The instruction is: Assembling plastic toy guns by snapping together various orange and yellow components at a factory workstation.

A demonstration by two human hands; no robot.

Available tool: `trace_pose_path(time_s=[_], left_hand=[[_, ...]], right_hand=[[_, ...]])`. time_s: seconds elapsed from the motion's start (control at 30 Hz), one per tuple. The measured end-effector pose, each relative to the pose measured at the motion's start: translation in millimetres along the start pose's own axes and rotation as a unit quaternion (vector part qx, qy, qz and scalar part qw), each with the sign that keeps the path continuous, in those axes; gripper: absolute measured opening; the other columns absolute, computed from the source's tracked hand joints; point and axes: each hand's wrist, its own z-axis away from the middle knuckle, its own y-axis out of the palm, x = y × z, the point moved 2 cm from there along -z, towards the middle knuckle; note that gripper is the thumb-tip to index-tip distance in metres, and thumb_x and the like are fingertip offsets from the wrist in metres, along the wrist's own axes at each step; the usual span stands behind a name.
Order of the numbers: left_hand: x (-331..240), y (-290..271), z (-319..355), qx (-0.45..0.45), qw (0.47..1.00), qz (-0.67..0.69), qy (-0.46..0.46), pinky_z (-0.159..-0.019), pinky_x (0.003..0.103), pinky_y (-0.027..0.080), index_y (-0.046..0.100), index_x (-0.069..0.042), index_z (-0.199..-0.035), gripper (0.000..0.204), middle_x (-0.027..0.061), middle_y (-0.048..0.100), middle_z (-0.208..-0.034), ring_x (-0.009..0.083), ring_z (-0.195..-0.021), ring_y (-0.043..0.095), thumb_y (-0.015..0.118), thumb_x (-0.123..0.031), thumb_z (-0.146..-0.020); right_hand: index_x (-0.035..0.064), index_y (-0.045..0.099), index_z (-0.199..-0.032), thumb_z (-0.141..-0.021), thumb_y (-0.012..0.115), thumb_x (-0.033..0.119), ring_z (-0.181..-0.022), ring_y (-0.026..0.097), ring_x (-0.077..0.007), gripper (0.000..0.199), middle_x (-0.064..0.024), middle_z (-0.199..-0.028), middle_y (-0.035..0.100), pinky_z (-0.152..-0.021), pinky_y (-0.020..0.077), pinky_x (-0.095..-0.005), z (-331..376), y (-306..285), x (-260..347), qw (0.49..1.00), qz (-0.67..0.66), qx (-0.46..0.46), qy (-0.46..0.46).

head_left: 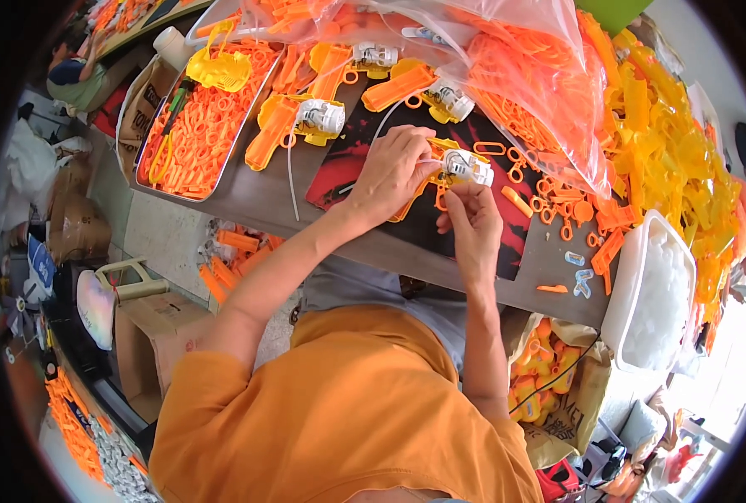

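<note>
A half-assembled toy gun (468, 167), with a yellow shell, a white mechanism and wires, lies in front of me on a black-and-red mat (358, 151). My left hand (390, 172) is closed around its grip end, beside a thin clear tube. Thumb and fingers of my right hand (472, 225) are drawn together at the lower edge of the white mechanism, by an orange ring piece (441, 198); whether they hold a small part is hidden. Similar toy guns with orange grips (272, 132) lie beyond, tubes trailing from them.
A metal tray (209, 109) of orange rings stands left. Orange parts fill a clear plastic bag (541, 101) at the back. Loose orange pieces (567, 201), small stickers (582, 283) and a white tub (650, 293) are at right, below piled yellow shells (666, 142).
</note>
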Motion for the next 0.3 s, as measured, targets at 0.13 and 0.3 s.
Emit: trace_pose_path(time_s=[0.13, 0.3], left_hand=[[-5.0, 5.2, 4.2, -0.048, 0.999, -0.011, -0.004, -0.092, 0.041, 0.043, 0.05, -0.001, -0.095, 0.02, 0.0162, 0.06, -0.113, 0.0332, -0.106, 0.054, 0.064, -0.015, -0.09], [0.8, 7.0, 7.4, -0.048, 0.998, -0.033, 0.0, -0.086, 0.04, 0.041, 0.051, -0.006, -0.102, 0.021, 0.0102, 0.059, -0.114, 0.0275, -0.108, 0.054, 0.063, -0.018, -0.09]], right_hand=[[0.0008, 0.053, -0.092, -0.094, 0.061, 0.008, -0.051, 0.057, -0.0075, 0.011, -0.0072, -0.073, 0.065, -0.043, 0.0449, -0.0203, 0.1, 12.6, 3.2, 0.997, 0.059, -0.054, 0.016], [0.0011, 0.054, -0.093, -0.093, 0.063, 0.011, -0.05, 0.058, -0.0081, 0.014, -0.0084, -0.075, 0.066, -0.043, 0.0457, -0.0202, -0.3, 17.2, 7.7, 0.992, 0.098, -0.067, 0.035]])
